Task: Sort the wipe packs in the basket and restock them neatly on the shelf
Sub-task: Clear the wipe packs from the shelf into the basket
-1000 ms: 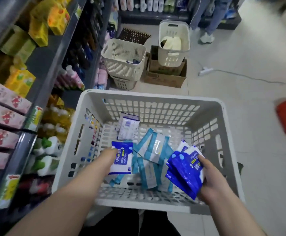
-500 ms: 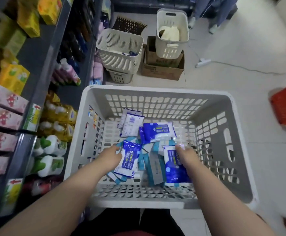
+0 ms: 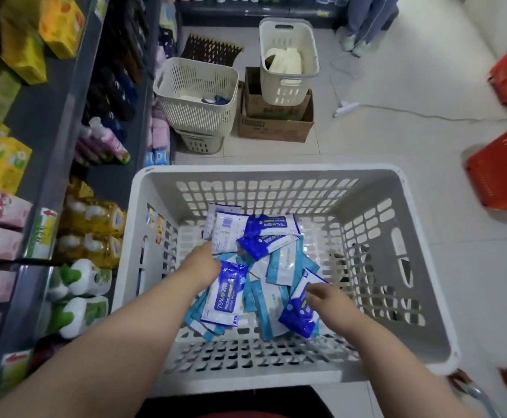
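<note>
A large grey basket (image 3: 272, 171) stands in front of me with several wipe packs in its bottom. Dark blue packs (image 3: 269, 226) lie toward the back, light teal packs (image 3: 285, 265) are piled in the middle, and a white-backed pack (image 3: 226, 229) leans at the back left. My left hand (image 3: 201, 263) grips the top of a blue 75% alcohol wipe pack (image 3: 225, 298) lying over the pile. My right hand (image 3: 329, 298) has its fingers closed on the edge of a dark blue pack (image 3: 296, 315) at the pile's right side. The shelf (image 3: 50, 137) runs along my left.
The shelf holds yellow and pink tissue boxes (image 3: 2, 164) and bottles (image 3: 89, 218). Two cream baskets (image 3: 198, 95) and a cardboard box (image 3: 276, 128) stand on the floor ahead. Red baskets (image 3: 499, 170) sit at the right. A person's legs (image 3: 364, 22) and a floor cable (image 3: 397, 111) are farther back.
My right hand lowered its stack of dark blue packs into the basket and now grips one pack at the right. My left hand kept the 75% pack, moving it slightly forward.
</note>
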Demonstrator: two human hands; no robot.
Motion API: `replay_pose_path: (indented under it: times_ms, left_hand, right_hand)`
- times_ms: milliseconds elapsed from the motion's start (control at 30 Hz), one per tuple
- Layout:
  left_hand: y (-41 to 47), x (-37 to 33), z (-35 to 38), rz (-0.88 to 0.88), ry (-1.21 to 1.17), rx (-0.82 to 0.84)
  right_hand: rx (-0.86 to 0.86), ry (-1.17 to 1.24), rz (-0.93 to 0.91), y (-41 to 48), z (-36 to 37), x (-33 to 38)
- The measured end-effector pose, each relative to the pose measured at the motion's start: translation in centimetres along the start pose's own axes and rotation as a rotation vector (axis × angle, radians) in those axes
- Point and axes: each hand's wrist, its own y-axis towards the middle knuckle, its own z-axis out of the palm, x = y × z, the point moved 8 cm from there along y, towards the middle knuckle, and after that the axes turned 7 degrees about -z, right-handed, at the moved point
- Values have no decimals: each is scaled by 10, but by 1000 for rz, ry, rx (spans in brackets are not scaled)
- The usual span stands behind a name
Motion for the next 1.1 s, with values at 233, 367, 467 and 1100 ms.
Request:
replay_pose_path:
  times_ms: [233, 367, 467, 1100]
  left_hand:
    - [76, -3, 4, -145, -165, -87]
    - [101, -2, -1, -199, -341, -188]
    - [107, 6, 11, -189, -523, -132]
    - [7, -63, 7, 681, 515, -257]
  right_hand:
    - [-14, 72, 39, 4, 18, -1]
    - [-5, 50, 55, 16, 23, -3]
    - [6, 44, 65, 24, 29, -2]
    - [138, -32, 113, 31, 53, 1]
